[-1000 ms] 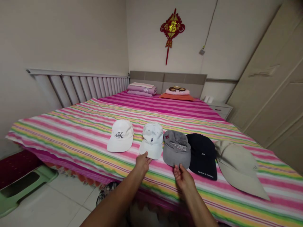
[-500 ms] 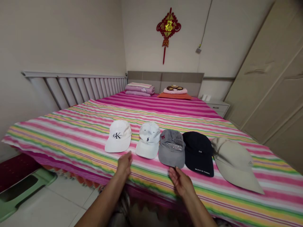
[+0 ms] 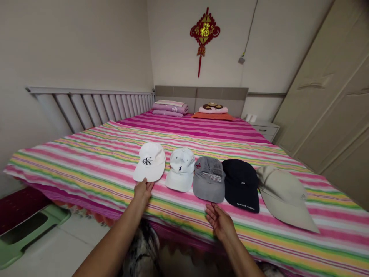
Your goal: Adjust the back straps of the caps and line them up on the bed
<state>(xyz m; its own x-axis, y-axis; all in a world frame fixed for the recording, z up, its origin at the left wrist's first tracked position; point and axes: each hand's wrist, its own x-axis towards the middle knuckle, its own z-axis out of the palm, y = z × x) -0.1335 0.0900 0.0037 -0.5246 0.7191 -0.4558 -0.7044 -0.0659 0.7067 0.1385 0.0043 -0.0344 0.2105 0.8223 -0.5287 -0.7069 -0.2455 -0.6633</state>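
White cap (image 3: pixel 150 161) with black "CK" lettering sits leftmost in a row of five on the striped bedspread (image 3: pixel 86 157). Left hand (image 3: pixel 143 190), forearm angled up from lower left, grips its brim at the front edge, thumb on top, fingers beneath. Right hand (image 3: pixel 221 222) reaches from lower right, open, palm turned inward, fingers slightly bent, nearest the grey cap (image 3: pixel 209 181); contact with that brim: cannot tell. Pale cap (image 3: pixel 180 170) lies beyond and between the hands. Black cap (image 3: pixel 241 184), then beige cap (image 3: pixel 284 196), lie right of the grey.
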